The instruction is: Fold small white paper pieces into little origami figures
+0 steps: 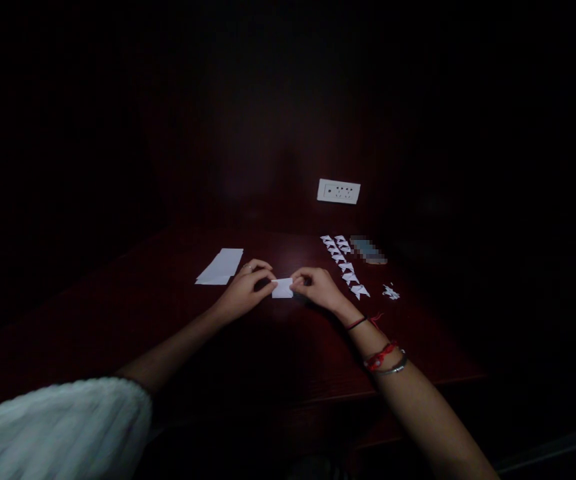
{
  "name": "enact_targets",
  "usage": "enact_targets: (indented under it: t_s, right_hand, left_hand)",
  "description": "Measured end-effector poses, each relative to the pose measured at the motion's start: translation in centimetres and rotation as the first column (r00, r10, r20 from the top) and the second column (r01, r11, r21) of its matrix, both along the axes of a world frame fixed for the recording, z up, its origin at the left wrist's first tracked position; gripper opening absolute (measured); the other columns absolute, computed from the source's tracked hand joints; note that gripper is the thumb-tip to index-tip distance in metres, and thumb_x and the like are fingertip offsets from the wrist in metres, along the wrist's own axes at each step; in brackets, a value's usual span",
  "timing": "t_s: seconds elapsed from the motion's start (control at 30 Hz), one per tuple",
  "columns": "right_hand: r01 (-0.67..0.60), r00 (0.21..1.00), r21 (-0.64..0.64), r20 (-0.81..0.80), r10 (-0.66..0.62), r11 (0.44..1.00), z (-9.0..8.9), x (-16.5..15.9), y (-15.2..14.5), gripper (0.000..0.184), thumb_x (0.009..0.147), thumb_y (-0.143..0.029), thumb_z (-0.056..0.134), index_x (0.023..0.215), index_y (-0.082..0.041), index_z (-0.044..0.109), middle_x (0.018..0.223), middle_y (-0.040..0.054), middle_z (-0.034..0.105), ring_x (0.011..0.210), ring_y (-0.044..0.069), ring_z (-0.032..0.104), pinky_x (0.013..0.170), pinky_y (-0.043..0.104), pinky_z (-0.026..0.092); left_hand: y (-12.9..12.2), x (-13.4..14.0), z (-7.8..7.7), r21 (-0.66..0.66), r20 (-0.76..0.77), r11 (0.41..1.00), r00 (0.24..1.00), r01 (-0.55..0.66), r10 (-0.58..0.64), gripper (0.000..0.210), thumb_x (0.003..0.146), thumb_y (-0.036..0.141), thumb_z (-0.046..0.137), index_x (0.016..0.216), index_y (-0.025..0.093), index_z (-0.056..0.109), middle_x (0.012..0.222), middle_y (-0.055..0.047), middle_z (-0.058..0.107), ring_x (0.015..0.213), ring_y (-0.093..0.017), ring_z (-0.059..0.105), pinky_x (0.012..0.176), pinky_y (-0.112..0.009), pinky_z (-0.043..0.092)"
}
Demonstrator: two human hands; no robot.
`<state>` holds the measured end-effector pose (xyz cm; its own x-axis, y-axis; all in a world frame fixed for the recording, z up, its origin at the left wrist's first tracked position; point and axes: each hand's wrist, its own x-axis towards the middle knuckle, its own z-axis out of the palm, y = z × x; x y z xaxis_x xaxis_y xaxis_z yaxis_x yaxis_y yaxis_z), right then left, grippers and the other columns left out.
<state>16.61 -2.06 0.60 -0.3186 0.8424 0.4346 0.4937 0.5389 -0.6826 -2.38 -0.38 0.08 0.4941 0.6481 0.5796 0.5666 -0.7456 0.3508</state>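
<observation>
Between my two hands is a small white piece of paper (283, 289), roughly rectangular, with a straight upper edge. My left hand (253, 283) pinches its left side between thumb and fingers; a ring shows on one finger. At the right side, my right hand (315, 287) pinches the paper in the same way, its fingers curled. Beyond my left hand lies a stack of white paper sheets (221, 266). To the right of my right hand, several small folded white paper pieces (348, 275) lie in slanting rows.
A pile of white paper scraps (391, 292) lies at the right on the dark red table (278, 347). A phone-like flat object (368, 250), blurred out, rests behind the folded pieces. On the back wall is a white socket panel (339, 191). The surroundings are very dark.
</observation>
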Motion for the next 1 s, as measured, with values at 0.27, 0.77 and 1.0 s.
enact_targets:
  t_s: [0.27, 0.77, 1.0]
  right_hand:
    - [0.081, 0.994, 0.055, 0.066, -0.085, 0.995, 0.2, -0.2, -0.3, 0.015, 0.066, -0.022, 0.048, 0.071, -0.013, 0.058, 0.062, -0.0008, 0.055, 0.056, 0.007, 0.046, 0.054, 0.018, 0.033]
    - [-0.083, 0.951, 0.282, 0.308, -0.009, 0.956, 1.7, -1.2, -1.7, 0.007, 0.072, -0.018, 0.046, 0.072, -0.016, 0.053, 0.076, 0.0020, 0.049, 0.076, 0.012, 0.043, 0.070, 0.024, 0.030]
    - [-0.138, 0.938, 0.278, 0.345, 0.035, 0.951, 1.9, -1.1, -1.8, 0.005, 0.070, -0.015, 0.045, 0.069, -0.015, 0.050, 0.073, 0.0009, 0.048, 0.072, 0.011, 0.042, 0.066, 0.022, 0.030]
  left_hand:
    - [0.1, 0.0, 0.2, -0.035, -0.004, 0.999, 0.999, 0.034, -0.035, 0.013, 0.073, 0.026, 0.047, 0.066, 0.018, 0.055, 0.099, -0.001, 0.041, 0.093, -0.016, 0.042, 0.082, -0.032, 0.033]
    - [-1.8, 0.9, 1.3, 0.112, -0.064, 0.992, 0.997, 0.051, -0.044, 0.012, 0.073, 0.021, 0.046, 0.068, 0.018, 0.057, 0.101, -0.003, 0.041, 0.096, -0.019, 0.037, 0.084, -0.037, 0.030]
    - [-2.0, 0.9, 1.4, 0.119, -0.079, 0.990, 0.994, 0.081, -0.072, 0.012, 0.073, 0.021, 0.045, 0.068, 0.018, 0.056, 0.103, -0.002, 0.041, 0.096, -0.019, 0.037, 0.083, -0.035, 0.032]
